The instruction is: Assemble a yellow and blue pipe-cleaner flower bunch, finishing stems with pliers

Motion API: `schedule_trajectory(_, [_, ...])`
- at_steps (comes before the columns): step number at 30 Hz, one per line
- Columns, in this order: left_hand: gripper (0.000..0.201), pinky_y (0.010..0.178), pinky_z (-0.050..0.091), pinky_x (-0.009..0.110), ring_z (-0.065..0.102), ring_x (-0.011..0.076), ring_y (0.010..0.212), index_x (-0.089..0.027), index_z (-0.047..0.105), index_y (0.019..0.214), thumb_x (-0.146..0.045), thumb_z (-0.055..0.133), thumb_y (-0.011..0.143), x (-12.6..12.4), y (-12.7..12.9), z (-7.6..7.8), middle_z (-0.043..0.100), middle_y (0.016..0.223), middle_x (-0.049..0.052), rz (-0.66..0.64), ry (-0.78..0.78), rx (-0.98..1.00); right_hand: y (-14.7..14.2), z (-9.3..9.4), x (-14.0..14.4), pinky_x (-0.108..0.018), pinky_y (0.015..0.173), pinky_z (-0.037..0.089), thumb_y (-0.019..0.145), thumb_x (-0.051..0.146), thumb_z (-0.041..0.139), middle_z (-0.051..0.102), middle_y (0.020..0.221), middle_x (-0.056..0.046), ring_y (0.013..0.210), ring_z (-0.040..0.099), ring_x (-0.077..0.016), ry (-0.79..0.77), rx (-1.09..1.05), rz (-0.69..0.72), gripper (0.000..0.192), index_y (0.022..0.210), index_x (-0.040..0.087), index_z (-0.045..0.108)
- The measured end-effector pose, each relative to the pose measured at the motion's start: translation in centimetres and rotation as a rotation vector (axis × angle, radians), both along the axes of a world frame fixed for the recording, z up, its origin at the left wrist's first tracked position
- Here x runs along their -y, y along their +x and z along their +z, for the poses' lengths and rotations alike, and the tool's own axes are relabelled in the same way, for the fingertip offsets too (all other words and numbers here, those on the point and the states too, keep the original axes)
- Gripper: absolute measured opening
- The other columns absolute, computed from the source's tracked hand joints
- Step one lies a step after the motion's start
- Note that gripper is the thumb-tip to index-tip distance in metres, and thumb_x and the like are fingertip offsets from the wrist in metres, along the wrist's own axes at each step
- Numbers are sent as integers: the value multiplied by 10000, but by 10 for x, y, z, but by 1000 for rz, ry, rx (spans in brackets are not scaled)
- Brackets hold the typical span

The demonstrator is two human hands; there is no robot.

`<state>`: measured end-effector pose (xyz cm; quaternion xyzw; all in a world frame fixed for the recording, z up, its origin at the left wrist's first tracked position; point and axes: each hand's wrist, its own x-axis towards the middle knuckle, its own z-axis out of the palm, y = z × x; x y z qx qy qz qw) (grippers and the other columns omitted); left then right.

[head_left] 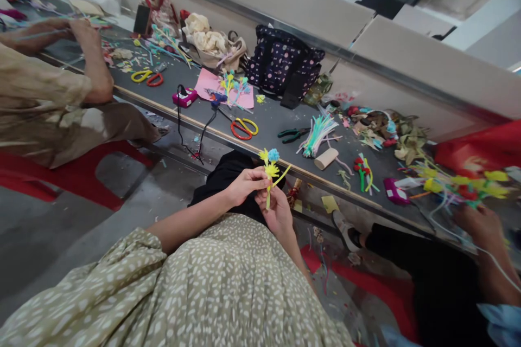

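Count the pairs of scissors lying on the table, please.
2. One pair with yellow and red handles lies at the left near a co-worker's arm; another pair lies mid-table beside the green pliers. Clutter may hide others.

Short-sleeved top [228,293], olive-khaki fabric, dense print of small white oval dashes all over. Loose, gathered cut; fabric billows across the lower frame. Left sleeve [134,249] ends near the elbow in a puffed, ruched cuff. Forearms bare below that. Left hand [244,184] and right hand [279,211] bare: no gloves, no rings or watch visible. Nails too small to judge. Black garment [228,179] over the lap, plain, no pattern visible. Right sleeve hidden behind the top's bulk.
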<state>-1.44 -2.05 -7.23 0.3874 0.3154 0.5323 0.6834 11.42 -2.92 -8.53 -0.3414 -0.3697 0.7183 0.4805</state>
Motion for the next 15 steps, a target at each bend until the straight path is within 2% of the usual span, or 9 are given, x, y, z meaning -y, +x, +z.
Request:
schedule_trajectory(5, [309,508,473,226,581,93,508,-110,676,734,-392,789,674,0,1,-2,593,679,4,-6,5,-26,-2,-1,-1,-265,525,407,813,283,553,483,619,37,527,442,-129,48,30,-25,82,819,213,594])
schedule_trajectory(8, [301,527,443,215,555,81,546,-115,689,725,-397,783,677,-1,2,-1,595,706,9,70,45,-48,-3,-1,-1,-251,531,406,800,267,593,516,671,29,548,459,-119,114,45,-143,64,804,207,570])
schedule_trajectory(11, [299,538,395,202,525,85,602,-114,721,763,-399,771,688,0,3,1,620,714,26,174,75,-139,0,-2,0,-240,575,422,821,282,608,536,710,25,596,494,-113,294,211,-331,105,790,194,561])
schedule_trajectory(15, [323,494,333,200,465,81,566,-110,729,777,-413,769,674,1,5,1,618,656,22,273,26,-256,8,-6,0,-274,649,466,859,285,564,565,751,1,675,542,-142,619,596,-497,114,811,185,588])
